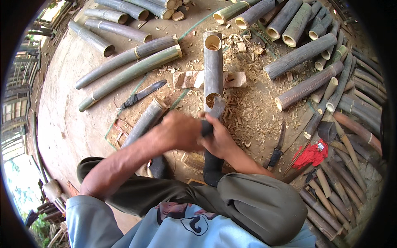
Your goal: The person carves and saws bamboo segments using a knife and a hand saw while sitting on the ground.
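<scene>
A grey bamboo tube (213,68) lies pointing away from me across a notched wooden block (188,79), with cut openings in its upper side. A knife (216,108) with a black-wrapped handle has its blade at the nearer opening. My right hand (219,138) is closed round the handle, its thumb along it. My left hand (180,130), somewhat blurred, is closed against the same handle from the left; its fingertips are hidden. Beneath my left forearm lies another bamboo piece (144,120).
A second knife (142,94) lies to the left, and another blade (278,149) to the right. Long bamboo poles (130,76) lie at left; piles of bamboo (306,56) fill the right. Wood shavings (248,111) cover the ground. A red cloth or bag (308,155) lies at right.
</scene>
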